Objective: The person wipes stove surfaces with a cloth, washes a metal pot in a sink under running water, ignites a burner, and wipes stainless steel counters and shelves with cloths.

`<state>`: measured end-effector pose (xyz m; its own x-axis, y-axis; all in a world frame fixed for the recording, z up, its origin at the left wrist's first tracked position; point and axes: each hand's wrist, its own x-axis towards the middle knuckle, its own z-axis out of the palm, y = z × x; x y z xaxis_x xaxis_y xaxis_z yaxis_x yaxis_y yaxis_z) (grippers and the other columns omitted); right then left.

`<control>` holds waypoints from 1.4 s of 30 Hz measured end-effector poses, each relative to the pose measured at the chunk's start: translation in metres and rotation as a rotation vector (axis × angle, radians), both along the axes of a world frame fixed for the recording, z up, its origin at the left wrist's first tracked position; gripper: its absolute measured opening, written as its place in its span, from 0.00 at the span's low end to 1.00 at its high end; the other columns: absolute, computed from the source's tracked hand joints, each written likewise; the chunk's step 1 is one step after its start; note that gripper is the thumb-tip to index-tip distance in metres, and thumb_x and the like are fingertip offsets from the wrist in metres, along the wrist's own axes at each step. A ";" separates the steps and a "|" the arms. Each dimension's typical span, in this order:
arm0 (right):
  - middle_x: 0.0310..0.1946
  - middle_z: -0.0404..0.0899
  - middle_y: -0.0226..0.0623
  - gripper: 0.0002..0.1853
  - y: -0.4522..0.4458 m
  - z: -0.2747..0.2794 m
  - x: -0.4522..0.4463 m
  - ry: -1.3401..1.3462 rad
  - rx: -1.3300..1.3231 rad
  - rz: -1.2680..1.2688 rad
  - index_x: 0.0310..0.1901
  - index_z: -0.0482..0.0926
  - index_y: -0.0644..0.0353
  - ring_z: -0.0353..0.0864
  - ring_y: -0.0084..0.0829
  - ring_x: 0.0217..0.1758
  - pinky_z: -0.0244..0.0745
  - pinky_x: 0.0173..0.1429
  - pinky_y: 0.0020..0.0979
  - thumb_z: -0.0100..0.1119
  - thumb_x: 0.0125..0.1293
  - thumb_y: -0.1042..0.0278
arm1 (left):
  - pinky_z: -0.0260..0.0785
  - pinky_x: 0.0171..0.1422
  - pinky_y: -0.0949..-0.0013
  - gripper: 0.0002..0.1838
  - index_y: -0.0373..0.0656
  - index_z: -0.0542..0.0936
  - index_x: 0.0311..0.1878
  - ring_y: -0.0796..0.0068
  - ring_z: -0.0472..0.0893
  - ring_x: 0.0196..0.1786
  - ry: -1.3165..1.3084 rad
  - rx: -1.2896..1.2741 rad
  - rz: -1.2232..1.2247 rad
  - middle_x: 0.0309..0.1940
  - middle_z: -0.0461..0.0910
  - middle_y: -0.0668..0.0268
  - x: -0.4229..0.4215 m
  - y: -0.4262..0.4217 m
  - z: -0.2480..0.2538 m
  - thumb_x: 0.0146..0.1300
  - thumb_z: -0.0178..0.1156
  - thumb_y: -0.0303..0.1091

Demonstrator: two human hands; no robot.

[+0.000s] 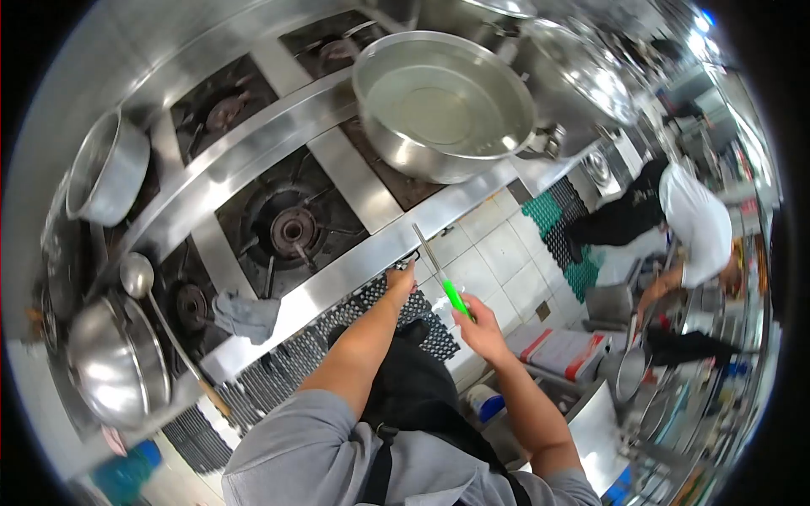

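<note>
My right hand [483, 327] is closed around the green handle of a stick lighter [453, 295], whose thin metal rod points up toward the stove front. At the stove's front edge, my left hand [402, 277] has its fingers curled by a small dark metal handle [412, 255]; the fingertips are partly hidden. Left of that hand is an open burner [293, 234] with no visible flame. A large metal pot [447, 160] of clear liquid stands on the stove beyond both hands.
A ladle [173, 325], a metal bowl [114, 358] and a grey cloth [245, 316] rest on the stove's left. An empty-looking pot [110, 173] sits behind. Black mats [287, 379] cover floor tiles. At right, a person in white [693, 219] bends over beside pans.
</note>
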<state>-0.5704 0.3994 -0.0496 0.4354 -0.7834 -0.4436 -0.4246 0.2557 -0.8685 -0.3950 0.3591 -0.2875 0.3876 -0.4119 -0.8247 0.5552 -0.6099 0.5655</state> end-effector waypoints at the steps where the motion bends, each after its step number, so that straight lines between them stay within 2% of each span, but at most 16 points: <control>1: 0.31 0.74 0.32 0.19 -0.024 -0.002 0.020 -0.054 0.099 0.000 0.61 0.72 0.59 0.66 0.18 0.17 0.56 0.18 0.23 0.57 0.69 0.68 | 0.77 0.26 0.62 0.30 0.40 0.70 0.57 0.68 0.80 0.27 0.068 0.010 0.072 0.38 0.79 0.58 -0.001 -0.007 -0.014 0.61 0.67 0.51; 4: 0.28 0.70 0.31 0.17 -0.077 0.005 0.077 -0.069 0.343 -0.096 0.59 0.71 0.56 0.61 0.18 0.15 0.50 0.15 0.23 0.55 0.71 0.65 | 0.78 0.27 0.63 0.30 0.40 0.75 0.57 0.66 0.81 0.27 -0.132 0.020 0.114 0.42 0.80 0.57 0.007 -0.014 0.025 0.60 0.68 0.51; 5: 0.28 0.70 0.31 0.17 -0.088 0.003 0.095 -0.052 0.345 -0.067 0.59 0.71 0.56 0.61 0.18 0.15 0.50 0.15 0.23 0.55 0.71 0.65 | 0.76 0.25 0.65 0.31 0.44 0.73 0.64 0.65 0.82 0.27 -0.241 0.062 0.042 0.47 0.81 0.56 0.007 -0.016 0.018 0.61 0.67 0.48; 11: 0.28 0.67 0.30 0.12 -0.134 -0.023 0.157 -0.221 0.509 -0.275 0.51 0.72 0.49 0.55 0.19 0.16 0.46 0.15 0.21 0.52 0.72 0.55 | 0.71 0.28 0.71 0.16 0.47 0.76 0.52 0.70 0.79 0.28 -0.474 -0.187 0.095 0.35 0.79 0.61 0.005 -0.020 -0.065 0.68 0.56 0.46; 12: 0.28 0.67 0.30 0.12 -0.140 -0.028 0.163 -0.210 0.511 -0.267 0.51 0.72 0.49 0.55 0.19 0.16 0.46 0.15 0.21 0.52 0.72 0.55 | 0.67 0.27 0.74 0.10 0.48 0.74 0.43 0.76 0.74 0.26 0.117 -0.466 0.155 0.30 0.75 0.65 0.011 -0.011 -0.072 0.69 0.56 0.44; 13: 0.28 0.67 0.30 0.12 -0.145 -0.028 0.172 -0.192 0.561 -0.332 0.50 0.72 0.48 0.55 0.18 0.15 0.45 0.15 0.21 0.52 0.72 0.54 | 0.62 0.26 0.78 0.10 0.50 0.72 0.34 0.82 0.68 0.23 0.702 -0.505 0.195 0.26 0.72 0.69 0.018 -0.002 -0.073 0.70 0.56 0.42; 17: 0.26 0.67 0.29 0.11 -0.165 -0.036 0.184 -0.116 0.601 -0.375 0.48 0.74 0.46 0.52 0.17 0.14 0.44 0.15 0.20 0.53 0.72 0.52 | 0.67 0.30 0.76 0.09 0.49 0.76 0.39 0.77 0.75 0.29 0.851 -0.501 0.323 0.30 0.76 0.67 0.012 0.010 -0.079 0.70 0.56 0.42; 20: 0.26 0.68 0.31 0.11 -0.176 -0.036 0.188 -0.034 0.555 -0.339 0.47 0.74 0.47 0.54 0.18 0.14 0.45 0.15 0.22 0.55 0.71 0.52 | 0.72 0.38 0.71 0.16 0.45 0.79 0.46 0.72 0.79 0.39 0.925 -0.445 0.152 0.34 0.79 0.65 0.030 0.040 -0.071 0.67 0.59 0.48; 22: 0.27 0.69 0.31 0.11 -0.175 -0.035 0.190 -0.009 0.537 -0.333 0.46 0.74 0.48 0.53 0.18 0.14 0.45 0.15 0.22 0.55 0.70 0.53 | 0.73 0.47 0.66 0.30 0.43 0.78 0.57 0.68 0.79 0.50 0.451 -0.272 -0.571 0.45 0.81 0.61 0.038 0.076 -0.109 0.62 0.62 0.58; 24: 0.27 0.69 0.31 0.11 -0.167 -0.031 0.199 0.042 0.482 -0.328 0.47 0.74 0.48 0.54 0.19 0.14 0.46 0.15 0.23 0.55 0.70 0.54 | 0.73 0.49 0.65 0.39 0.43 0.77 0.60 0.68 0.79 0.50 0.178 -0.148 -0.863 0.50 0.80 0.59 0.079 0.127 -0.103 0.56 0.64 0.65; 27: 0.27 0.69 0.33 0.11 -0.164 -0.033 0.210 0.105 0.370 -0.348 0.47 0.73 0.51 0.58 0.20 0.14 0.47 0.15 0.23 0.55 0.69 0.55 | 0.73 0.52 0.63 0.33 0.48 0.80 0.58 0.69 0.78 0.46 0.237 -0.029 -0.347 0.46 0.80 0.63 0.108 0.230 -0.122 0.57 0.64 0.62; 29: 0.27 0.70 0.33 0.11 -0.168 -0.038 0.212 0.119 0.372 -0.341 0.46 0.73 0.51 0.58 0.20 0.14 0.47 0.15 0.23 0.55 0.70 0.55 | 0.74 0.49 0.59 0.27 0.49 0.82 0.52 0.68 0.81 0.45 0.188 0.191 -0.312 0.41 0.82 0.61 0.123 0.309 -0.179 0.60 0.62 0.61; 31: 0.27 0.70 0.33 0.11 -0.168 -0.041 0.215 0.126 0.350 -0.329 0.45 0.73 0.51 0.58 0.21 0.15 0.47 0.15 0.23 0.54 0.70 0.54 | 0.78 0.46 0.55 0.18 0.46 0.85 0.44 0.59 0.85 0.39 -0.635 0.276 -0.956 0.30 0.84 0.54 0.136 0.402 -0.227 0.64 0.58 0.49; 35: 0.28 0.70 0.33 0.11 -0.164 -0.041 0.225 0.166 0.344 -0.352 0.46 0.73 0.50 0.59 0.21 0.15 0.49 0.15 0.23 0.54 0.70 0.54 | 0.73 0.60 0.54 0.25 0.34 0.81 0.49 0.45 0.80 0.55 -0.265 0.652 -0.533 0.49 0.82 0.45 0.149 0.484 -0.179 0.57 0.61 0.47; 40: 0.31 0.73 0.35 0.14 -0.136 -0.033 0.218 0.229 0.335 -0.291 0.52 0.70 0.47 0.62 0.23 0.16 0.56 0.18 0.25 0.53 0.71 0.51 | 0.74 0.56 0.53 0.24 0.33 0.81 0.47 0.43 0.82 0.50 -0.069 0.564 -0.171 0.43 0.83 0.43 0.125 0.500 -0.170 0.58 0.60 0.46; 42: 0.32 0.75 0.41 0.19 -0.105 -0.047 0.182 0.223 0.262 -0.110 0.58 0.64 0.48 0.73 0.31 0.18 0.70 0.19 0.32 0.52 0.72 0.51 | 0.77 0.46 0.55 0.20 0.33 0.81 0.44 0.48 0.84 0.40 -0.049 0.337 -0.186 0.36 0.85 0.48 0.118 0.492 -0.190 0.59 0.60 0.43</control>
